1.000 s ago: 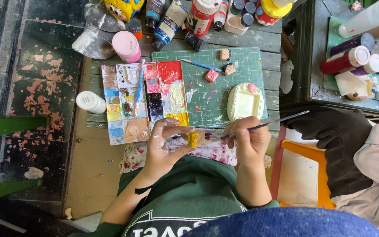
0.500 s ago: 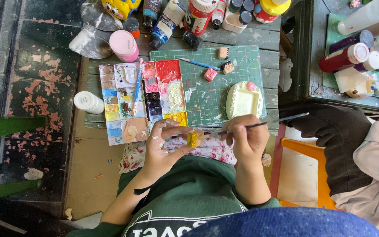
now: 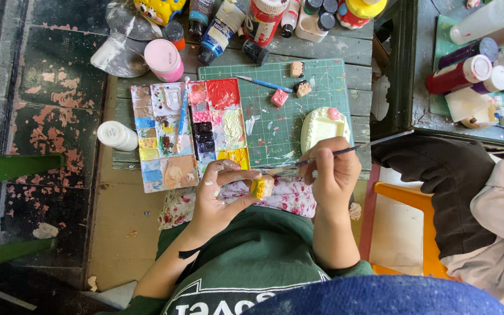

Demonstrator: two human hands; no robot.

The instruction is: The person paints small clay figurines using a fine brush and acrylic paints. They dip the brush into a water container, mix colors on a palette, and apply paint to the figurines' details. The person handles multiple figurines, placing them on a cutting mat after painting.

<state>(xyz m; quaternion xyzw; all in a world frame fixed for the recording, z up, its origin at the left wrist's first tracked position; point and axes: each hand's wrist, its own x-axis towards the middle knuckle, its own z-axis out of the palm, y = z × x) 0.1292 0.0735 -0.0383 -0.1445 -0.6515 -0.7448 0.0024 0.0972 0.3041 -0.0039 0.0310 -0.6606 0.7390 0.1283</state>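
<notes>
My left hand (image 3: pixel 223 195) grips a small yellow-painted clay figure (image 3: pixel 261 186) between thumb and fingers, just above my lap. My right hand (image 3: pixel 332 174) holds a thin paintbrush (image 3: pixel 357 147) like a pen, its tip pointing left toward the figure and its handle slanting up to the right. Both hands hover at the near edge of a green cutting mat (image 3: pixel 287 111). Paint smears mark the left fingers.
Two paint palettes (image 3: pixel 161 137) lie left of the mat. On the mat sit a white oval clay piece (image 3: pixel 321 127), small painted pieces (image 3: pixel 279 97) and a blue brush (image 3: pixel 262 83). Paint bottles (image 3: pixel 263 20) crowd the far edge. Another person's sleeve (image 3: pixel 497 216) is at right.
The camera view has shifted slightly; my hands stay together, with the brush still working at the yellow figure.
</notes>
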